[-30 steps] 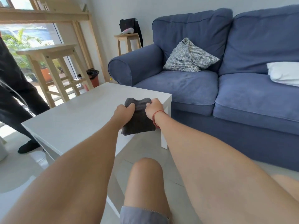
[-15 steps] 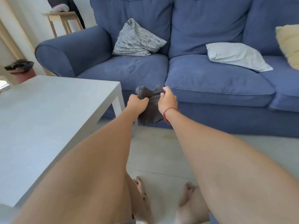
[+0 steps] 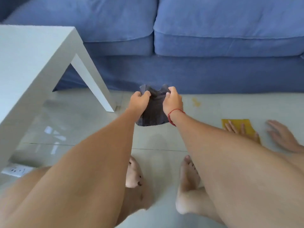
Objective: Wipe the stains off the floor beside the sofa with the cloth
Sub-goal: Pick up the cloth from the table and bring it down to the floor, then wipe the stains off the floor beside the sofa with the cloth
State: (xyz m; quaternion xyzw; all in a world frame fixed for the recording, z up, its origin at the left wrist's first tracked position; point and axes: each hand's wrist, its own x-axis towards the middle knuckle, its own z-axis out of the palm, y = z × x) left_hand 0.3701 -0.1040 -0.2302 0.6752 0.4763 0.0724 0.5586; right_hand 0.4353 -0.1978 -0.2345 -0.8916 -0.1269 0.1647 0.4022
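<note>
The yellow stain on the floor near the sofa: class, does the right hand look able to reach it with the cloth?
Probably yes. The right hand holds the cloth just left of the yellow stain, with bare floor between.

sofa (image 3: 197,22) top cut off, cloth (image 3: 153,111) partly hidden by hands, pic blurry

Your floor (image 3: 85,122) is pale, glossy tile. On it stand the white table (image 3: 32,66) at left, the blue sofa (image 3: 197,71) along the back, and your 2 bare feet (image 3: 134,173). A yellow stain (image 3: 196,102) marks the tile near the sofa. A yellow cloth (image 3: 236,127) lies flat at right under someone's hand (image 3: 241,131).
</note>
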